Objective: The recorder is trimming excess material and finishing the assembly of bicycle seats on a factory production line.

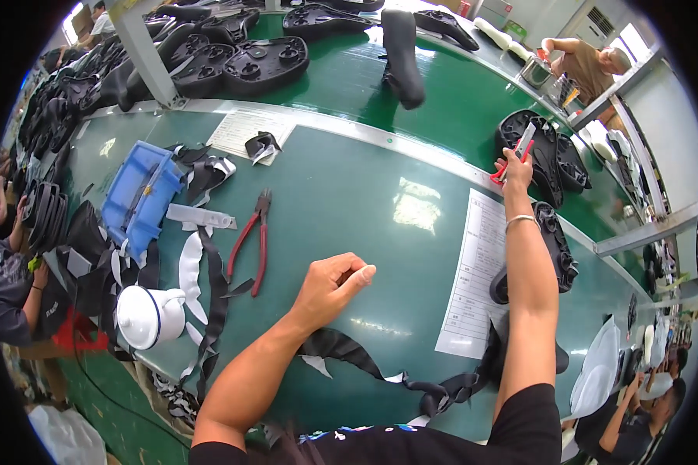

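The right hand (517, 170) is gripping a slim red-and-silver hand tool (527, 139), which is pointing away from the person, near black moulded shells (549, 155) on a glossy green surface (465, 93). The left hand (333, 291) is forming a loose fist over the dark green tabletop (349, 201); red-handled metal pliers (263, 246) are lying to its left, a black strip (341, 346) nearer the person

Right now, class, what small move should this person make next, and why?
Probably bring the left hand across to steady the black moulded part by the right hand. The right hand grips a red-and-grey tool there, while the left, loosely curled over the table, seems to hold nothing. Whether tool and part touch is unclear.
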`<control>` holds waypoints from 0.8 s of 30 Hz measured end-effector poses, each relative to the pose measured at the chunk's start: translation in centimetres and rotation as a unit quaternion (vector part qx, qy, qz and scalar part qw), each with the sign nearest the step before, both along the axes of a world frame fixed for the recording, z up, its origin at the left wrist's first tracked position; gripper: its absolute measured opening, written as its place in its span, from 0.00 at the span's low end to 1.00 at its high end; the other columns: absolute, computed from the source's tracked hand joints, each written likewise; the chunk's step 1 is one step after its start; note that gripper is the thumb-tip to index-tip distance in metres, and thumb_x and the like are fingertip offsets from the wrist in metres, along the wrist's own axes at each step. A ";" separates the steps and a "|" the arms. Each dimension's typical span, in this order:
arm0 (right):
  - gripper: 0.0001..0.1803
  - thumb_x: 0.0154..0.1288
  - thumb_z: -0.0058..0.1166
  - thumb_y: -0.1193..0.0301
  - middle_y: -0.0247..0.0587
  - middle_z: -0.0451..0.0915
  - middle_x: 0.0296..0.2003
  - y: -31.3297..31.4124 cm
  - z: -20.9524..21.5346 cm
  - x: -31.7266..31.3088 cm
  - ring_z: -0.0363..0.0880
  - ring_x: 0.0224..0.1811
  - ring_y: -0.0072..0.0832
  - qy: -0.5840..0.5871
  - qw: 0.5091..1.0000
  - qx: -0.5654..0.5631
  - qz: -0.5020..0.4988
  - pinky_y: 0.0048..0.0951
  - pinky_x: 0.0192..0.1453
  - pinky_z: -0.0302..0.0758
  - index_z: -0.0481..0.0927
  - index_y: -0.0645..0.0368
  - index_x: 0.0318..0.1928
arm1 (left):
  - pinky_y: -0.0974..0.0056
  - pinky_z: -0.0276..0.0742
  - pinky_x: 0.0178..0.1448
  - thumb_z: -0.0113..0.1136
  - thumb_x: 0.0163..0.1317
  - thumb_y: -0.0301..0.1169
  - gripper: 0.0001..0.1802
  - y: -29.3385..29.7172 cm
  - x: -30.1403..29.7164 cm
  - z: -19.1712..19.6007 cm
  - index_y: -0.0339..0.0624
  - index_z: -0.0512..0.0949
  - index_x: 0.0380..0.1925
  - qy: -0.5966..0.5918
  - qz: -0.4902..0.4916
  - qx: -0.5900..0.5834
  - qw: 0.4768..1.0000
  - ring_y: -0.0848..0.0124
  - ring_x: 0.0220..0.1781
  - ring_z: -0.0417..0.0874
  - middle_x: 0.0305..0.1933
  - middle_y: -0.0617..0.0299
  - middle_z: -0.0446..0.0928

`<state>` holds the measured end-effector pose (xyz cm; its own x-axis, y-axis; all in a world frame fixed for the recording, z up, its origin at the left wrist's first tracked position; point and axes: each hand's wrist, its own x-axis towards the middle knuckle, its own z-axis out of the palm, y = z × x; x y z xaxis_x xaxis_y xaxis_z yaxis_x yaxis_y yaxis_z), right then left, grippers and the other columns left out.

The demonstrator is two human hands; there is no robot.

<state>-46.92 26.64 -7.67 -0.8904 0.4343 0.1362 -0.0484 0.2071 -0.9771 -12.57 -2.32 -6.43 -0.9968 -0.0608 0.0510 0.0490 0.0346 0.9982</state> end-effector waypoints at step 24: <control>0.16 0.45 0.66 0.77 0.52 0.80 0.46 -2.2 10.0 40.1 0.82 0.38 0.45 0.095 0.747 0.359 0.551 0.33 0.39 0.79 0.80 0.58 0.38 | 0.66 0.74 0.55 0.68 0.54 0.45 0.39 -1.9 6.9 6.7 0.34 0.64 0.58 -0.198 -0.179 0.139 0.954 0.70 0.49 0.76 0.50 0.54 0.72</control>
<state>-6.86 24.45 2.35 -0.5884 -0.7943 0.1513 -0.7001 0.4068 -0.5868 -5.63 -4.24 0.31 -0.8941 0.3306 -0.3020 -0.3748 -0.1832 0.9088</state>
